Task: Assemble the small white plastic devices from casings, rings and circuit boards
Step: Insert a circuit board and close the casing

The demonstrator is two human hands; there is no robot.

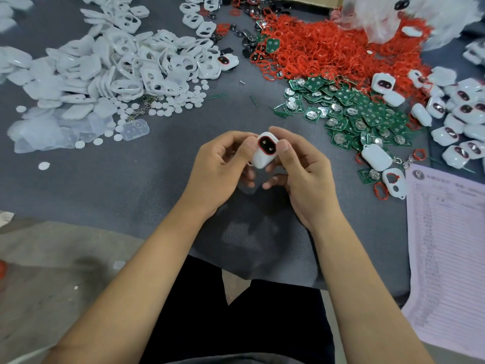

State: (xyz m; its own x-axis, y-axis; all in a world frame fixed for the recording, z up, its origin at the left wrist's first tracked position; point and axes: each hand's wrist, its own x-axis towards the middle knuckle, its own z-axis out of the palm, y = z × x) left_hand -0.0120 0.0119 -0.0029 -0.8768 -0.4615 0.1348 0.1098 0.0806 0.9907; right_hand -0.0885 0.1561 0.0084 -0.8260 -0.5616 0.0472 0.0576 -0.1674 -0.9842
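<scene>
Head: device (264, 149) gripped between hands (262, 164).

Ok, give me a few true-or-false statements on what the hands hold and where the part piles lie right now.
1. Both hands hold one white device between them. True: the left hand and right hand grip the device.
2. The held device has a blue ring around its dark window. False: the ring is red.
3. The red rings pile lies at far right of the table. True.
4. The green circuit boards lie left of the hands. False: they lie to the right.
5. The empty white casings are heaped at far left. True.
</scene>
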